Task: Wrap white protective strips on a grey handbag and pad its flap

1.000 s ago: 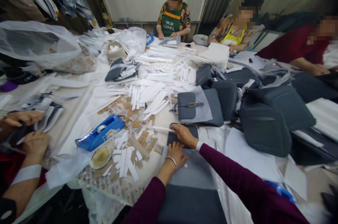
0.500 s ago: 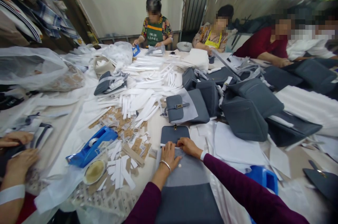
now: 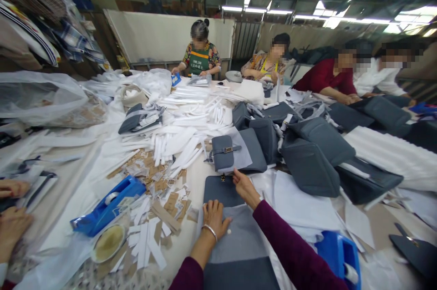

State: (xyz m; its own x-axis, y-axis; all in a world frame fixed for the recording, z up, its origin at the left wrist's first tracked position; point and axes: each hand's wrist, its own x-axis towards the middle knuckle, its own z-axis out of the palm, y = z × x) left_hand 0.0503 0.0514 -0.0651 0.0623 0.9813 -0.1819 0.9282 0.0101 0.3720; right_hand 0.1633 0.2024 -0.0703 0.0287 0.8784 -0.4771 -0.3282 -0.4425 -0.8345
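Observation:
A dark grey flat bag piece [image 3: 241,274] lies in front of me, with a translucent grey sheet [image 3: 242,235] across it and a dark flap [image 3: 220,191] with a small metal clasp at its far end. My left hand [image 3: 214,221], with a bracelet at the wrist, rests on the sheet's left part, fingers spread. My right hand [image 3: 245,188] is at the flap's right edge, its thumb and fingers brought together; what they pinch is too small to make out. Just beyond lies a small grey bag with a buckle [image 3: 223,152].
Left are a blue tape dispenser [image 3: 107,206], a round dish [image 3: 108,243], tags and white strips [image 3: 146,235]. Grey bags [image 3: 310,167] and another blue dispenser [image 3: 337,253] are right. Another person's hands [image 3: 13,226] are at far left; several people sit across the table.
My right hand has moved up and away from my left hand, to the flap's right edge. My left hand stays on the sheet. The camera view has tilted up.

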